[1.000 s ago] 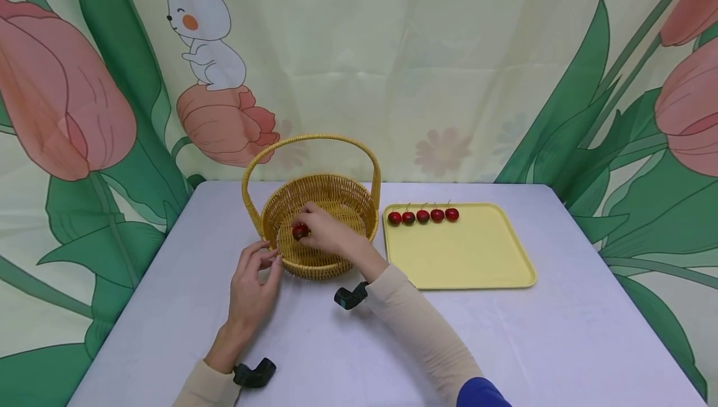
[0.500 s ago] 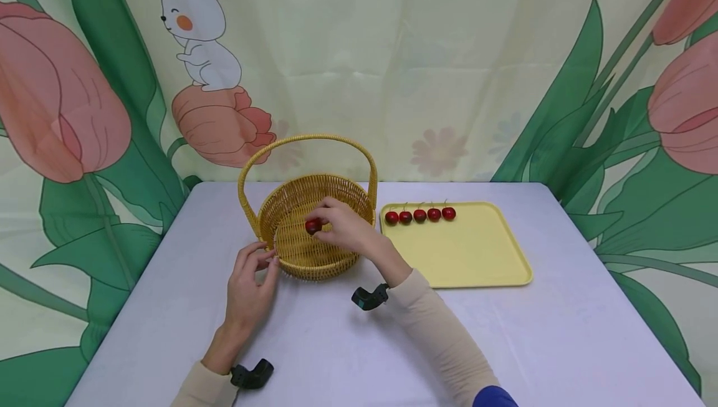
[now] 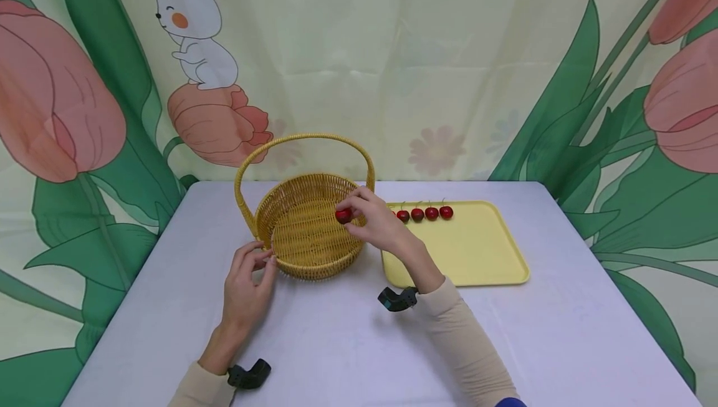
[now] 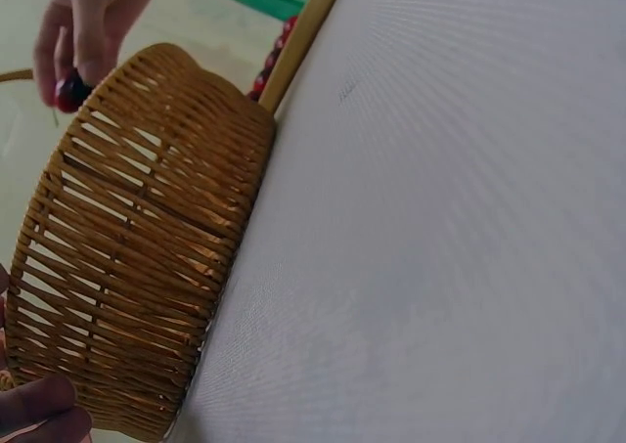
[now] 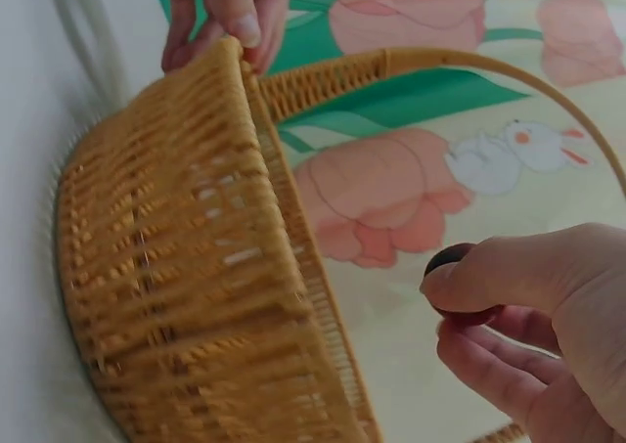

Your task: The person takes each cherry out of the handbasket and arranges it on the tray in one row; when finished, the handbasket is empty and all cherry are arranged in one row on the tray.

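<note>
My right hand point(image 3: 384, 223) pinches a dark red cherry point(image 3: 343, 215) between thumb and fingertips, over the right rim of a round wicker basket point(image 3: 303, 226). In the right wrist view the cherry point(image 5: 452, 267) shows dark between the thumb and fingers, above the rim. My left hand point(image 3: 247, 288) grips the basket's front-left rim beside the foot of its arched handle point(image 3: 305, 137). The right wrist view shows the left thumb point(image 5: 235, 13) lying along that rim. Inside, the woven bottom of the basket shows bare.
Right of the basket lies a yellow rectangular tray point(image 3: 465, 251). Several cherries point(image 3: 432, 213) stand in a row along its far edge, the leftmost partly hidden by my right hand. A printed curtain point(image 3: 348, 70) hangs behind the white-covered table point(image 3: 325, 344).
My right hand has lifted the cherry from inside the basket and carried it right to the basket's right rim. The left hand stays at the rim.
</note>
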The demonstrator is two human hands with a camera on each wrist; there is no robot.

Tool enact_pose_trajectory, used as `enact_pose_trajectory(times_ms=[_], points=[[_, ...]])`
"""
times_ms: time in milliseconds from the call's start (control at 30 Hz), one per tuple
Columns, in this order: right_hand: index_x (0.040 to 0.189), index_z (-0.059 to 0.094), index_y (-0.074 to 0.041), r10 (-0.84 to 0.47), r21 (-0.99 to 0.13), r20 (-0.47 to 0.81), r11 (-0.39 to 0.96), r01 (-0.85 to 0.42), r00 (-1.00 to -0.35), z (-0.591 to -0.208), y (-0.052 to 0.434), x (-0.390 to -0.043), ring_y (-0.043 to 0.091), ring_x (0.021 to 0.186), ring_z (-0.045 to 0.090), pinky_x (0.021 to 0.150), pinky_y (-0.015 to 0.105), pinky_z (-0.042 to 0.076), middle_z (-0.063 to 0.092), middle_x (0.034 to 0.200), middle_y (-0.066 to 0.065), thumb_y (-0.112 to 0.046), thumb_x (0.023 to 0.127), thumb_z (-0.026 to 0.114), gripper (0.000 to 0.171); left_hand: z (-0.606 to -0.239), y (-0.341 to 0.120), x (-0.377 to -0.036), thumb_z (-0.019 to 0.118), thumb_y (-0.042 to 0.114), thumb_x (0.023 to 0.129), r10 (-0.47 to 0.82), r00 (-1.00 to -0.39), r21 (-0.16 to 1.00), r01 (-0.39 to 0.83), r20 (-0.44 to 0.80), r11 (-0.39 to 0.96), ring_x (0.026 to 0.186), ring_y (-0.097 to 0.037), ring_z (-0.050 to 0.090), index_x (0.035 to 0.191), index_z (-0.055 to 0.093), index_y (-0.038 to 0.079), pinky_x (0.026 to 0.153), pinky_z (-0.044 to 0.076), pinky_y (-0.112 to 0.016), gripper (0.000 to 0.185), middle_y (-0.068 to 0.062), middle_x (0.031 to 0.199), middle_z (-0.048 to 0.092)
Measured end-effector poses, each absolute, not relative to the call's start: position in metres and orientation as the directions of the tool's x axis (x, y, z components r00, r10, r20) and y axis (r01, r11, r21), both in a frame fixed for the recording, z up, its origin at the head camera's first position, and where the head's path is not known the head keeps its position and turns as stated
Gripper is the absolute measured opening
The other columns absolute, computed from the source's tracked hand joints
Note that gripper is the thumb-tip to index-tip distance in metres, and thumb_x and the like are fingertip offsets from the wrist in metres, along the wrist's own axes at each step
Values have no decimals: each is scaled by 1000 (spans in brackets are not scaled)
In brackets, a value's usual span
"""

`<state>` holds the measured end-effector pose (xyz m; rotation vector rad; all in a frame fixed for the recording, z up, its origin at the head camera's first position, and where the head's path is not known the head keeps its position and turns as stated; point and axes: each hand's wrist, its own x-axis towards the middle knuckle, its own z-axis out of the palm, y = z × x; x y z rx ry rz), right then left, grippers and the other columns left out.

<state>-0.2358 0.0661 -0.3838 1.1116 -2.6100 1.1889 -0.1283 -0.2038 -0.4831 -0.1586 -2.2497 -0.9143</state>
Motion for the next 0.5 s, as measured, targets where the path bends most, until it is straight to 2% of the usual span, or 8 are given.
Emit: enact_pose_trajectory(times_ms=[200, 333, 500], points=[[114, 70, -8, -551, -602, 418, 428, -674, -722, -382, 90, -236, 23, 92, 65, 79, 39, 58, 57, 112, 8, 2, 85, 71, 31, -483, -205, -127, 68, 10, 93, -129, -750, 563, 358, 648, 745, 91, -20, 67, 104, 68, 2, 82, 51, -11, 13, -13, 127, 60], [114, 70, -9, -525, -574, 450, 450, -684, -722, -382, 107, -238, 23, 93, 66, 80, 36, 58, 58, 111, 6, -2, 86, 73, 29, -483, -205, -127, 68, 8, 93, -126, -743, 563, 373, 657, 737, 90, -19, 66, 104, 68, 1, 81, 51, -10, 13, -13, 126, 60], [115, 69, -9, -483, -589, 443, 478, -651, -755, -383, 126, -241, 24, 94, 68, 83, 40, 60, 59, 110, 6, -3, 86, 74, 29, -483, -204, -129, 68, 5, 92, -126, -733, 560, 384, 669, 734, 89, -20, 67, 104, 69, 0, 81, 48, -7, 13, -13, 126, 60]])
